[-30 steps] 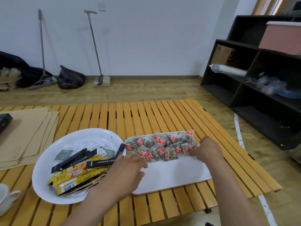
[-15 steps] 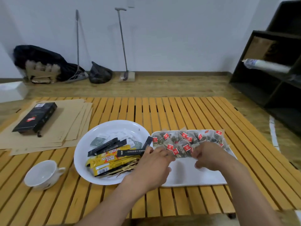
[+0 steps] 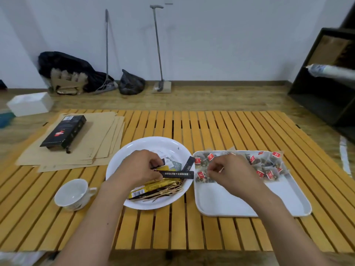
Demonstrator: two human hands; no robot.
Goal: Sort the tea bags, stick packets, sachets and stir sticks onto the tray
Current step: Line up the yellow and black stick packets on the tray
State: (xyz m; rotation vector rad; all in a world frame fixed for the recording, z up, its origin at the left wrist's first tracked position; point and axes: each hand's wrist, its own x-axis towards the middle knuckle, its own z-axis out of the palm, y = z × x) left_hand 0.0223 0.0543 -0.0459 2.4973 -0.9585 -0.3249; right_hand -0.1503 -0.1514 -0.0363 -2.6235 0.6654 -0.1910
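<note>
Tray [image 3: 240, 206] of white plastic, rectangular with rounded corners, set near the front edge of the slatted yellow wooden table [image 3: 211, 127]; near half bare, far half packed with clear pyramid tea bags [image 3: 269, 166] bearing small red tags. Just left of it, nearly touching, a round white plate [image 3: 151, 143] heaped with black stick packets [image 3: 177, 173], yellow stick packets [image 3: 153, 186], pale printed sachets [image 3: 169, 160] and thin wooden stir sticks [image 3: 165, 192].

Left hand [image 3: 138, 169] over the plate, grip closed on a black stick packet, pinched at its left end. Right hand [image 3: 230, 173] over the tray's left part, fingers curled in a pinch; something small and thin at the fingertips, too blurred to name, so the grip's hold cannot be told.

Wide bare slats behind plate and tray, and to the right as far as the table's edge. At front left a white teacup [image 3: 71, 192]; at far left a fan of brown paper envelopes [image 3: 92, 148] under a flat black box [image 3: 63, 133] with a red mark.

Beyond, wooden floor, white wall, a broom [image 3: 106, 54] and a long-handled dustpan [image 3: 159, 54] leaning, black bags [image 3: 130, 83], a dark shelf unit [image 3: 322, 83] on the right.

Tag lettering and packet print unreadable; only a barcode plain on a yellow packet.
</note>
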